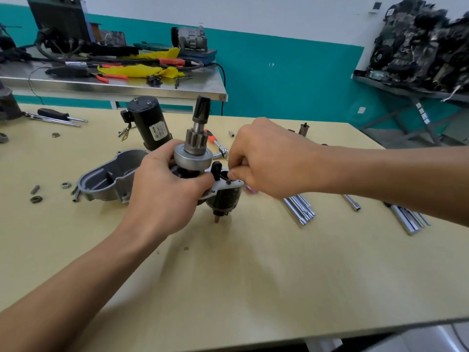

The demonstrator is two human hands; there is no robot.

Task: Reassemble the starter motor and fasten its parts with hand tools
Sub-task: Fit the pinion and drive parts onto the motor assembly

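Two forearms are extending over the tan desk [253, 275] and meeting at the starter motor assembly [223, 199], which both hands are holding just above the desk. The left hand [165, 194] is wrapping fingers and thumb around the assembly from its left side, below the clutch drum [193, 158]. The right hand [266, 158] is working from the right with fingers curled. Its fingertips [232, 174] are pressing together at the pale mounting plate [225, 185] beside the black shift fork [217, 170]; whether they are pinching a small fastener I cannot tell.

The assembly's long axis is standing near upright, with the pinion gear [194, 142] and shaft [200, 118] pointing up above the hands. The aluminium nose housing [109, 177] is lying open side up just left of the left hand, so that hand is the nearer one to it. A red-handled ratchet [215, 142] is lying just behind the hands, and chrome extension bars [299, 207] are lying beneath the right forearm.

By my reading, the fork and plate are being seated, and the housing is waiting to go over the shaft.
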